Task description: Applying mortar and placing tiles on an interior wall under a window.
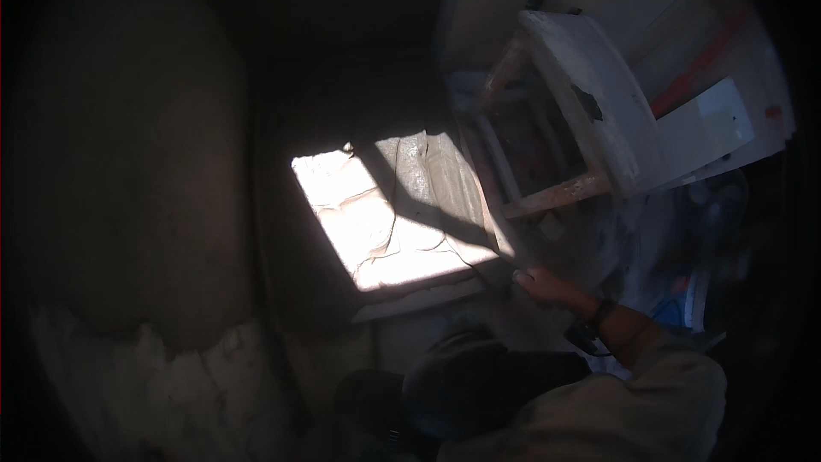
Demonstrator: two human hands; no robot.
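My right hand [549, 287] reaches in from the lower right, with a dark watch [590, 331] on its wrist and a pale long sleeve [637, 406] behind it. Its fingers look curled closed; shadow and blur hide what they hold, if anything. Just beyond the fingertips lies the corner of a brightly sunlit patch of crumpled pale sheeting [338, 214]. Above the hand stands a whitish, worn, open-sided frame [603, 90], tilted in this view. My left hand does not show.
A dark wall [128, 154] rises on the left, with a ragged-edged pale lower part [162, 385]. White panels with red marks [701, 111] stand at the upper right. My dark-clad legs [462, 368] are bent below. Something blue [671, 315] lies right of my wrist.
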